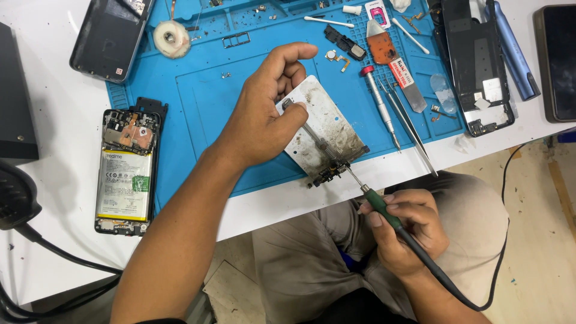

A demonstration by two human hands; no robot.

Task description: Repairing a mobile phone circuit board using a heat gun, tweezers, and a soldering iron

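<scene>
My left hand (264, 114) grips tweezers (312, 132) and rests on a stained white metal plate (327, 117) lying on the blue work mat (186, 90). The tweezer tips reach a small dark circuit board (327, 174) clamped at the plate's near edge. My right hand (405, 225) holds a green-handled soldering iron (384, 210) like a pen, with its thin tip touching the small board. The iron's black cable runs off below my wrist.
An opened phone with its battery exposed (126, 174) lies at the mat's left edge. A dark phone back (111, 36), a solder wick roll (171, 38), a screwdriver (381, 108), spare tweezers (411, 129), a scraper (396, 66) and another phone frame (477, 66) surround the plate.
</scene>
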